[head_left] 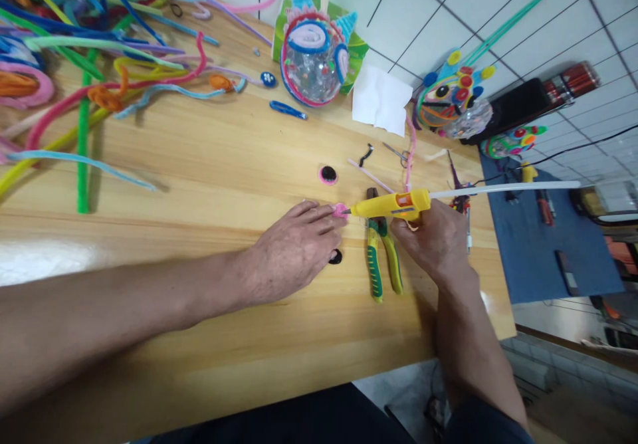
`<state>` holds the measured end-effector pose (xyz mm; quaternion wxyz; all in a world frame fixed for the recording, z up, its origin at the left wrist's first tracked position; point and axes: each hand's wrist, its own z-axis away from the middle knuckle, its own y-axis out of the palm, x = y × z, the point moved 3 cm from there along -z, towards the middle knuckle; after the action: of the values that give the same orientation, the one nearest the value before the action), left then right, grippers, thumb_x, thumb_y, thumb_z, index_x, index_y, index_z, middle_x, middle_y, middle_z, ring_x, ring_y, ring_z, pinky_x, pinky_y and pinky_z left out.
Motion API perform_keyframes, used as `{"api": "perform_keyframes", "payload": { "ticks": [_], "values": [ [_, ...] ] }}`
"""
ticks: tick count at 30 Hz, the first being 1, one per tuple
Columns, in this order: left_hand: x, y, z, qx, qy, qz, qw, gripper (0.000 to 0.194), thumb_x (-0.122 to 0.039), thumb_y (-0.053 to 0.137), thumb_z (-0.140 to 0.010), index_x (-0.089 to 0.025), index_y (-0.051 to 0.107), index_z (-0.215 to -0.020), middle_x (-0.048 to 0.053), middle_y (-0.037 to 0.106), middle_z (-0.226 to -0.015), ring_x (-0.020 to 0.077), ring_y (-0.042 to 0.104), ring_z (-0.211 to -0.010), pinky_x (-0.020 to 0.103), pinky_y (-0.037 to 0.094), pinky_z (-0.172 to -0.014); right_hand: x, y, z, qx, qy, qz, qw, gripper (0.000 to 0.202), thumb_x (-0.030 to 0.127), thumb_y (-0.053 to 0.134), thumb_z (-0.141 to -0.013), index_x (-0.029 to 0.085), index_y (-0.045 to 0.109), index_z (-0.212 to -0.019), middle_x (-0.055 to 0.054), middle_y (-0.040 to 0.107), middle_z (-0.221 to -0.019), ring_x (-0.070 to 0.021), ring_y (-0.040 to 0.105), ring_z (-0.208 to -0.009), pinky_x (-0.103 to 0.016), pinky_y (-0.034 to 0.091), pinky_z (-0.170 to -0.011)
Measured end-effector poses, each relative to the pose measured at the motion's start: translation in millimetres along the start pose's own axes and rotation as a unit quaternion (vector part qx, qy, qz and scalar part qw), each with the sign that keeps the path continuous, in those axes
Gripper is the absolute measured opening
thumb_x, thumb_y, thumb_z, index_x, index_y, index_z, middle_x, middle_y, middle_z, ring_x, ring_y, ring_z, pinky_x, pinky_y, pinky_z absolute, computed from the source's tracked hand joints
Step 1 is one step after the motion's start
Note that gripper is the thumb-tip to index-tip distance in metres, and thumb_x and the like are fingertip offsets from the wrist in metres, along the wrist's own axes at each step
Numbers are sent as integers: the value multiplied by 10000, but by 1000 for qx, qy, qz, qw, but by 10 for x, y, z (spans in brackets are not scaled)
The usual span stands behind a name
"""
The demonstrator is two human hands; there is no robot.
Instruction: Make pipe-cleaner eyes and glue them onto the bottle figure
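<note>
My right hand [438, 241] is closed around the handle of a yellow glue gun [399, 203], with a long white glue stick [503, 189] out of its back. The gun's nozzle is at a small pink coil [341, 211] on the table. From the other side, my left hand [299, 241] holds that coil down with its fingertips. Close to the left thumb lies a black disc [335, 256], partly hidden. Farther back is another black disc on a pink coil [327, 174]. Pliers with yellow-green handles [381, 258] lie under the gun, between my hands.
Many coloured pipe cleaners [100, 38] are heaped at the left. A decorated clear ball with blue horns [314, 58], a white paper [381, 98] and a second decorated ornament [448, 98] stand along the tiled wall. Small scissors [399, 155] lie behind the gun. A blue mat [543, 231] is at the right.
</note>
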<state>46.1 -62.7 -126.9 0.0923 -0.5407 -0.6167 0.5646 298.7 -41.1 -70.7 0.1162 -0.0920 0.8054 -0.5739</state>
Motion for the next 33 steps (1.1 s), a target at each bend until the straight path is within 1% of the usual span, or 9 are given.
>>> {"api": "perform_keyframes", "payload": {
  "ticks": [10,12,16,22,26,29,33],
  "values": [
    [-1,-6,-3,6,-5,10,1000,189,-197,579,-1060,-157,761,-1087,117,679,-1523,329,560,-1505,554,436,-1245,18,0,2,-6,-14,-4,1000,107,285,561,-779,244,510,-694,-12,554,-601,-181,494,-557,-324,308,-591],
    [-1,-7,0,6,-7,11,1000,194,-197,572,-1062,-161,760,-1093,116,683,-1518,328,558,-1507,558,436,-1244,12,0,2,-6,-5,-3,1000,117,294,563,-782,247,508,-691,-17,565,-605,-186,505,-563,-325,318,-593],
    [-1,-8,3,6,-8,9,1000,199,-199,559,-1067,-171,755,-1089,109,686,-1514,319,555,-1509,546,431,-1248,10,2,-6,14,18,5,1000,143,322,581,-785,254,505,-684,-23,575,-606,-197,520,-581,-328,335,-596],
    [-5,-13,-6,6,-7,11,1000,194,-198,566,-1063,-167,758,-1074,120,683,-1516,316,554,-1510,540,430,-1247,29,-6,-20,16,25,-2,1000,137,309,579,-777,252,504,-677,-29,580,-618,-200,527,-583,-332,330,-600],
    [-13,-15,-10,3,-7,4,1000,190,-193,567,-1061,-172,756,-1063,107,687,-1514,316,559,-1504,528,439,-1236,36,3,-21,22,28,-4,999,121,323,588,-772,249,521,-703,-28,588,-633,-201,536,-596,-330,331,-606],
    [-13,-13,-6,2,-9,0,1000,186,-199,570,-1060,-168,754,-1057,110,691,-1507,323,560,-1503,528,440,-1234,21,-6,-16,10,37,-6,999,149,341,596,-769,255,503,-690,-28,584,-628,-205,542,-590,-333,342,-600],
    [-10,-11,-1,1,-3,-7,1000,199,-199,557,-1064,-159,751,-1046,125,697,-1494,327,577,-1484,531,454,-1224,-25,-19,-16,-7,67,-28,997,209,380,613,-782,269,475,-672,-16,565,-597,-207,539,-575,-338,376,-581]
  ]
}}
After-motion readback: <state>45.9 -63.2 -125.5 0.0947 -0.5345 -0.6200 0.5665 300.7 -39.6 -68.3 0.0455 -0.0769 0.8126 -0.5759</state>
